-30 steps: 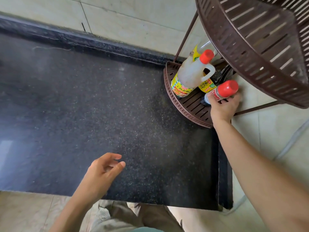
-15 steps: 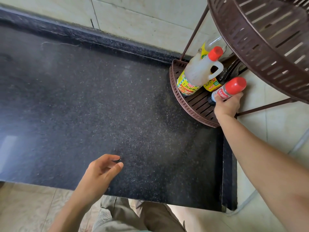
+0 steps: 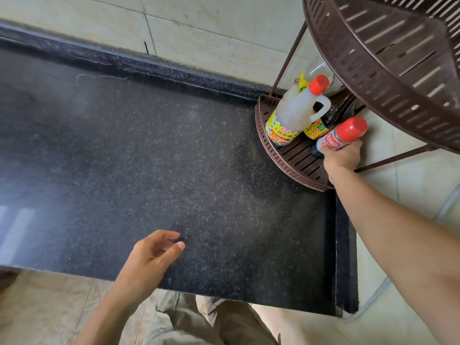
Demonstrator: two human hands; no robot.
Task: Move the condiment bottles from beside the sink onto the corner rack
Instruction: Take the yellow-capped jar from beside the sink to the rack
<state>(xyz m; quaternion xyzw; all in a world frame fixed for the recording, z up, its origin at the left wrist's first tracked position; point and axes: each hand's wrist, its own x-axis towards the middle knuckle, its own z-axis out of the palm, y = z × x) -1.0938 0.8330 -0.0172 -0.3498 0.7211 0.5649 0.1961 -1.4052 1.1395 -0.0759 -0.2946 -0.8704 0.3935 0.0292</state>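
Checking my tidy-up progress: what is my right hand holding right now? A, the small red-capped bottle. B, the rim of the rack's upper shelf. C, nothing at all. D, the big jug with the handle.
A: the right hand curls round the small red-capped bottle at the lower rack shelf, and the handled jug stands apart from it.

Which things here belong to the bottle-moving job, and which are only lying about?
Job: small red-capped bottle, gripped by the right hand; white jug; dark bottle with yellow label; rack's lower shelf.
Lying about: black countertop; wall tiles; rack's upper shelf.
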